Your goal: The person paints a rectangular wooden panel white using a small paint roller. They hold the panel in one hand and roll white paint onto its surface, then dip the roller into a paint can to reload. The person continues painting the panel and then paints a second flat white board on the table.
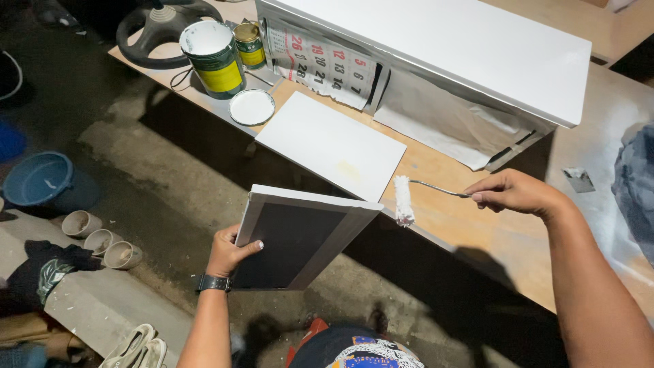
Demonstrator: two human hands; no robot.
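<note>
both hands are busy: left hand (228,251) grips a dark framed panel (300,238) tilted beyond the counter (477,232) edge, right hand (514,193) closes on a small paint roller (403,200) at its top rim. wet paint may drip to the floor (170,197), or the panel may slip; open room lies left, since a white board (330,145) is close.

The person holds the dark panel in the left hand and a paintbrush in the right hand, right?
Not quite. The head view shows the right hand holding a small paint roller, not a paintbrush. The left hand does hold the dark panel.
</note>
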